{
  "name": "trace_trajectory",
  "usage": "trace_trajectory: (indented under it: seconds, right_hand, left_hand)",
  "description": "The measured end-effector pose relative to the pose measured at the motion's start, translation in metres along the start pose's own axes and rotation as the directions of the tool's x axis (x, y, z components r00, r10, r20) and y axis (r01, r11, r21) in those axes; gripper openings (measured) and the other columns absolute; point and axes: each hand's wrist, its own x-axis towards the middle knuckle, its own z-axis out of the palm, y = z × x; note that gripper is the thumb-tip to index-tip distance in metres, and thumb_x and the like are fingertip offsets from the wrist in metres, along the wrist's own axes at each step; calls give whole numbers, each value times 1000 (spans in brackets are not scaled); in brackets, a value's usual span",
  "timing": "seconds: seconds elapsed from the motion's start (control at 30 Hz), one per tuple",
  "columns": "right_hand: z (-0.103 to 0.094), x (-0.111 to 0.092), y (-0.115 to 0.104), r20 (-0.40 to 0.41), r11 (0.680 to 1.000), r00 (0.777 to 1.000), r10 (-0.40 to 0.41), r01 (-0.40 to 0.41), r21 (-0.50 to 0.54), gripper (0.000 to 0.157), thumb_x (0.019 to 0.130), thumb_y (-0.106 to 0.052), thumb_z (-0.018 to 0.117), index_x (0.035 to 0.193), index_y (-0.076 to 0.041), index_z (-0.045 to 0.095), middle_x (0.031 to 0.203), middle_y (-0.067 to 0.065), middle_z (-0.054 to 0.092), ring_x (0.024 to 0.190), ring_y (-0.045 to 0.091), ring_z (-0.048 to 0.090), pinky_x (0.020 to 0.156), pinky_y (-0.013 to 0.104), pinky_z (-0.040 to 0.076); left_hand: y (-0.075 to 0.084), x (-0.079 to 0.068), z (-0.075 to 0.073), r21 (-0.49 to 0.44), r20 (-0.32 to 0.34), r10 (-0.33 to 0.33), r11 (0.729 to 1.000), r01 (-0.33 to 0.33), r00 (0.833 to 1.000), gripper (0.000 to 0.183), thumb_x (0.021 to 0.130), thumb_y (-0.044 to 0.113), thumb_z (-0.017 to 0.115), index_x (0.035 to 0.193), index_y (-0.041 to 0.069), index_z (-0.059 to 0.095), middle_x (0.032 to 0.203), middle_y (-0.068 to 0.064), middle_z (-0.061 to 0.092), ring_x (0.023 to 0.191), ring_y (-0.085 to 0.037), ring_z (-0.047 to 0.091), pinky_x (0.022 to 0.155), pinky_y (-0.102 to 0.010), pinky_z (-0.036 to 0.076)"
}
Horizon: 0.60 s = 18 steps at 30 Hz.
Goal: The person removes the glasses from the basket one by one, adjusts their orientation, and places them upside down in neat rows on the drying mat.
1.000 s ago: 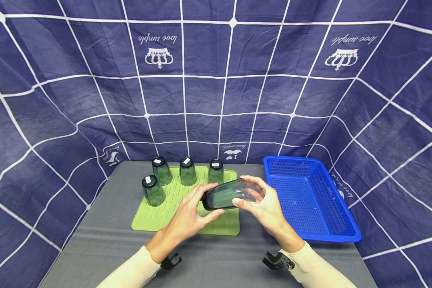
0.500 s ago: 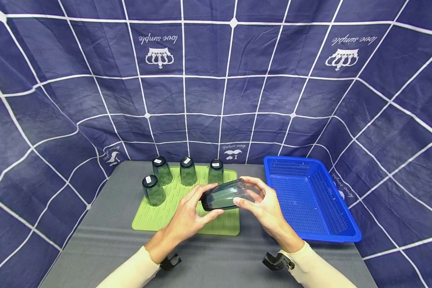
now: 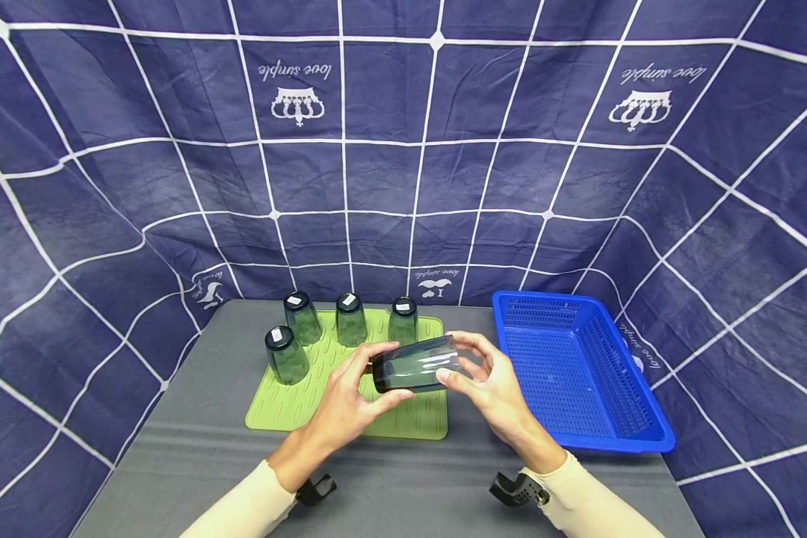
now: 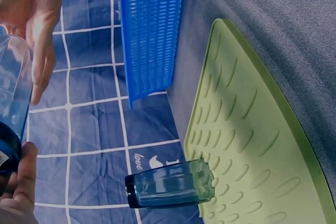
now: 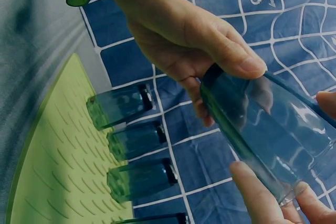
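A dark-green tinted drinking glass is held tilted nearly sideways above the drying mat. The left hand grips its thick dark base, thumb on one side and fingers on the other. At the rim end, the right hand holds the glass between thumb and fingers. The right wrist view shows the glass close up, with the left hand's thumb lying over the base. Several matching glasses stand upside down on the green mat, among them one at the front left and one behind the held glass.
A blue plastic basket with perforated walls sits on the right of the grey tabletop. Two more upturned glasses stand at the mat's back, a left one and a middle one. A blue checked cloth hangs behind.
The left hand has shifted slightly left along with the base end of the glass, and the glass has turned a little. The right hand has barely moved. The standing glasses and basket are unchanged.
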Motion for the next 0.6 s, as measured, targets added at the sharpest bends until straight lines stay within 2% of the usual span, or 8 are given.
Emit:
trace_trajectory:
  seconds: [0.17,0.33,0.47,0.6]
  right_hand:
    - [0,0,2,46,999,999,22,-24,35,70,98,0,84,161,7,55,141,4,69,122,13,80,95,33,72]
    - [1,0,3,93,998,995,28,-33,47,71,101,1,81,165,5,51,142,5,66,123,13,80,93,39,74]
    - [1,-1,5,131,999,991,10,-15,36,67,104,0,78,165,6,51,145,6,69,125,12,79,96,36,72]
    - [1,-1,7,166,1000,986,-9,5,20,63,106,-1,77,164,7,52,155,17,68,127,11,79,100,31,70]
  left_hand:
    - [-2,-2,-1,-46,-21,-16,999,15,1000,80,83,16,107,152,12,67,146,-13,78,123,-21,79,98,-37,72]
    - [-3,-2,-3,-114,-54,-12,994,6,998,80,81,4,105,150,6,65,142,-17,78,118,-20,83,106,-25,67]
    - [-3,0,-4,-155,-88,16,987,-29,996,81,81,-3,103,150,1,62,139,-20,77,116,-17,82,109,-20,64]
    - [-2,-1,-5,-195,-107,16,980,-37,994,75,88,2,101,150,-1,61,139,-23,75,118,-10,79,106,-16,63]
